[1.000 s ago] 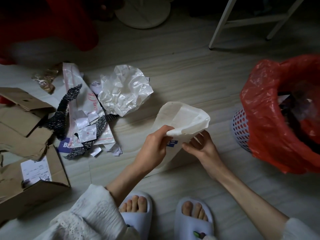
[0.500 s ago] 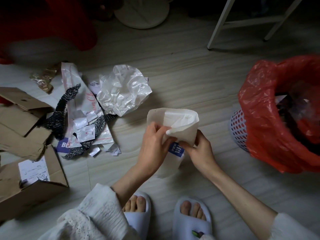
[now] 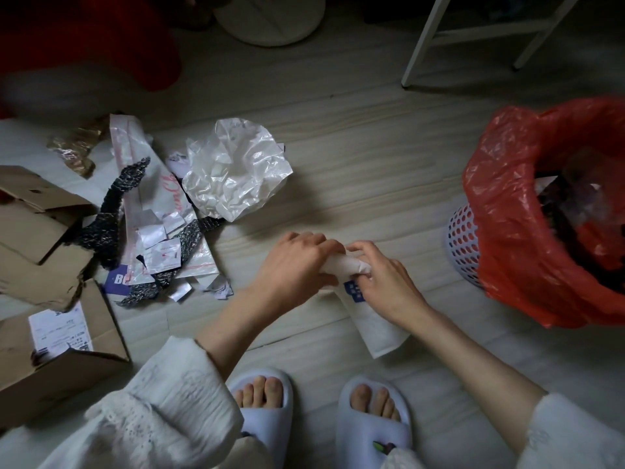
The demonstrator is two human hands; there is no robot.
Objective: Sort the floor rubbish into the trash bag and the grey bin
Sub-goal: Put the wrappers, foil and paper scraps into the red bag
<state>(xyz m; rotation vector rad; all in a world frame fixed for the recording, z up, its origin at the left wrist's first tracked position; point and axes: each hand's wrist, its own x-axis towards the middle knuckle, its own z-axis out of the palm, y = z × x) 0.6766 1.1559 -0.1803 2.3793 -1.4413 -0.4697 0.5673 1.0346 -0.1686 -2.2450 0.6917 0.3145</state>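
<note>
Nearest, just beyond the slippered feet, both hands are closed on a white padded mailer [image 3: 372,319] held low over the floor. The left hand [image 3: 297,262] is curled over its rolled top end, and the right hand [image 3: 382,282] pinches the same roll from the other side, fingers tucked round it. The lower part hangs free toward the feet, a blue label showing below the right fingers.

It looks light and soft — a thin skin that folds readily but probably springs back, so it is best held on the rolled bulk, not the slick loose end. How tightly it is rolled is hard to tell, since the hands cover it.

To the right, near the hands, stands the grey bin [image 3: 463,242] lined with the red trash bag [image 3: 514,211], already partly filled. Farther left lie the crumpled white plastic [image 3: 236,167], paper scraps [image 3: 159,238] and torn cardboard boxes [image 3: 44,214] — not yet sorted.
</note>
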